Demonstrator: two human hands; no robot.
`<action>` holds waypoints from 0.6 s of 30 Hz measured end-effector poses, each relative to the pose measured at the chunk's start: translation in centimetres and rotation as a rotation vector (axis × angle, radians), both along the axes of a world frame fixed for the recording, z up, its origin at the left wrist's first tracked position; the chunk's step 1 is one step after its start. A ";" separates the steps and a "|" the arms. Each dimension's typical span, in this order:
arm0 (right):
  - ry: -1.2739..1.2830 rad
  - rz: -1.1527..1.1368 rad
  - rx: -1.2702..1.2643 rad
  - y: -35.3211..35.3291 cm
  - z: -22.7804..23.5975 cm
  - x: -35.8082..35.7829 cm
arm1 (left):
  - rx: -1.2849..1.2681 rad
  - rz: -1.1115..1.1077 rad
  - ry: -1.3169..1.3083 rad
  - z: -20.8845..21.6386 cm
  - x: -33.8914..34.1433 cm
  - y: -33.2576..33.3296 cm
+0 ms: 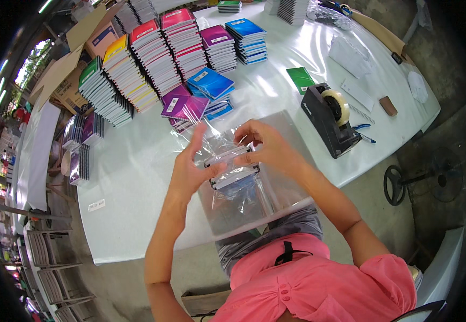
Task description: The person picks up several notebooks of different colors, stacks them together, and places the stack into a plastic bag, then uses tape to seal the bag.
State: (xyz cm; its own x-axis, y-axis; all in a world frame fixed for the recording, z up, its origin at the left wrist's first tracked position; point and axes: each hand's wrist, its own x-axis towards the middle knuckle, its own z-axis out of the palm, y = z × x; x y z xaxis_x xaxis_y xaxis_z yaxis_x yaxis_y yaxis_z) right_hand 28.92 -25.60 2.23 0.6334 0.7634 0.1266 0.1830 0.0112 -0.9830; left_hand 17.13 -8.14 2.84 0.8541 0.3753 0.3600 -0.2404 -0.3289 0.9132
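Observation:
Clear plastic bag (238,196) wraps a small bundle of spiral-bound notebooks (235,177), close to the table's near edge. My left hand (191,166) is beside the bundle's left side, thumb and fingers spread apart. Over its right side, my right hand (265,144) has its fingers curled onto the loose film. Beneath the bundle lies a stack of flat clear plastic sheets (297,185). Just past my hands sit loose purple notebooks (182,104) and blue notebooks (211,83), partly under film.
Tall stacks of green, yellow, red (146,32), purple and blue notebooks line the far left. A black tape dispenser (327,123) stands at right, near a green notebook (300,79), pens (364,133) and a brown block (388,105). Cardboard boxes (72,86) are behind the stacks.

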 end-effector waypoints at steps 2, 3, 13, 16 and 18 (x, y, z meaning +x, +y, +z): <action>0.114 0.068 -0.081 0.1 -0.1 0.7 | -0.460 -0.359 0.580 -0.3 0.2 1.8; 0.244 0.130 -0.094 0.2 -0.2 1.0 | -0.460 -0.359 0.579 -0.7 0.2 2.4; 0.149 0.214 0.033 0.3 -0.8 0.6 | -0.212 -0.478 0.537 -0.4 0.1 2.4; -0.374 0.280 -0.194 -0.6 1.2 0.5 | 0.334 -0.491 0.494 1.0 -0.5 2.3; -0.657 0.282 -0.293 -2.2 3.0 -0.5 | 0.687 -0.467 0.506 2.6 -1.3 1.9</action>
State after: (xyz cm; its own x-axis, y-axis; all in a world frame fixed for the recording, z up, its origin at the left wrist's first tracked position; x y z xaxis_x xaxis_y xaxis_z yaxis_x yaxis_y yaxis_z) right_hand 28.40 -27.83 5.21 0.2741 0.9452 0.1775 0.7591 -0.0993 -0.6433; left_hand 15.83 -6.22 5.48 0.9778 -0.1954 -0.0762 -0.1139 -0.7997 0.5895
